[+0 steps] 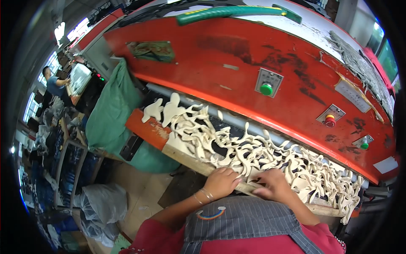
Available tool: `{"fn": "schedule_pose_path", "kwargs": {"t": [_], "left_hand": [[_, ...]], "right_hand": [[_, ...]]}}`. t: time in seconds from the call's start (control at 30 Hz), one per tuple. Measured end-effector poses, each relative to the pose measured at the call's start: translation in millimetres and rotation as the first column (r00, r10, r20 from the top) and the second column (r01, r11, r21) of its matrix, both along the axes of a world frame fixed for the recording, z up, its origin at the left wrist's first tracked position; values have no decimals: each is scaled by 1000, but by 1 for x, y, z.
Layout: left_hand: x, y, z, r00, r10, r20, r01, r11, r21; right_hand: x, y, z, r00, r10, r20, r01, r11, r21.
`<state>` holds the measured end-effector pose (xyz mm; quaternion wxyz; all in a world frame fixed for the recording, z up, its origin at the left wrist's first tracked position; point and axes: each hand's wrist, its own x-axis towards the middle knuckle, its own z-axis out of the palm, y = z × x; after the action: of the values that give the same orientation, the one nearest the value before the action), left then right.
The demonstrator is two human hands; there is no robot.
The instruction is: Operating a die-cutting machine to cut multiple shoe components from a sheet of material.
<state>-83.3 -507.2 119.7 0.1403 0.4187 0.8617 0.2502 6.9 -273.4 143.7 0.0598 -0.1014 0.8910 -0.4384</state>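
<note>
A tangled heap of cream-coloured, curving sheet offcuts (245,154) lies along the front of a red machine (198,51). At the near edge of the heap, my left hand (222,183) rests by a wooden rail (188,160). Its fingers are bent and pressed together; whatever is under them is hidden. Just to its right, my right hand (275,185) reaches over the rail among the offcuts, its thumb apart from its bent fingers. Rounded flat cream pieces (172,109) lie at the heap's left end.
The machine's front carries a green button (266,89) and a red knob (330,121). A green-handled tool (228,12) lies on top. Green cloth (112,110) hangs at the left. Plastic bags (103,203) lie on the floor. Another person (55,84) works far left.
</note>
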Motion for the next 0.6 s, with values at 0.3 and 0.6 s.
{"fn": "schedule_pose_path", "kwargs": {"t": [0.3,0.6], "left_hand": [[6,-4,-3,982,111,-150,-106,993,42],[4,-18,-22,996,55,-67,-51,997,58]], "right_hand": [[-2,-87,-11,994,-98,-49,109,920,377],[-62,-31,8,868,81,490,-179,971,156]]}}
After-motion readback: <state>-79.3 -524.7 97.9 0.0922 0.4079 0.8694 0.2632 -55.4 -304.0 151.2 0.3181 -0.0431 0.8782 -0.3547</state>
